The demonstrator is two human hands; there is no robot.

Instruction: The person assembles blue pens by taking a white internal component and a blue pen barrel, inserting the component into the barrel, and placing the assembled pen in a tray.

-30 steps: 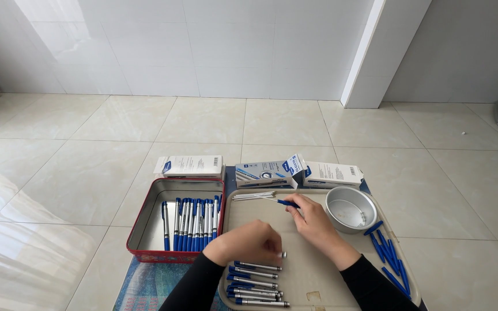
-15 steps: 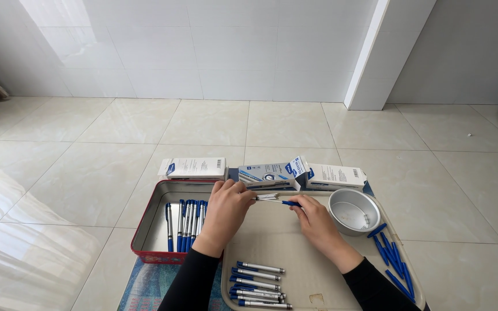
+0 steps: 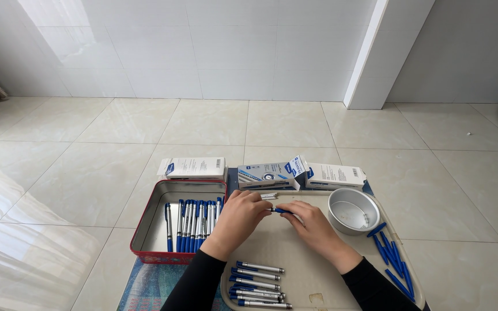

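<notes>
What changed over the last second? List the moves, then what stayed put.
The left hand rose from the row of pens near the tray's front edge to meet the right hand at the pen that hand holds. The red tin, metal bowl and boxes stayed put.

You have three flat rectangular cardboard boxes in a row on the far side of your work area. The left box [image 3: 192, 167] lies just behind the red tin [image 3: 145, 219]; it is white with a small blue mark at its left end and a dark striped patch at its right end. The middle box [image 3: 267, 174] is grey and blue, with its white end flap open toward the right. The right box [image 3: 335, 175] sits just beside it, white with a blue corner mark, behind the round metal bowl [image 3: 353, 210].
</notes>
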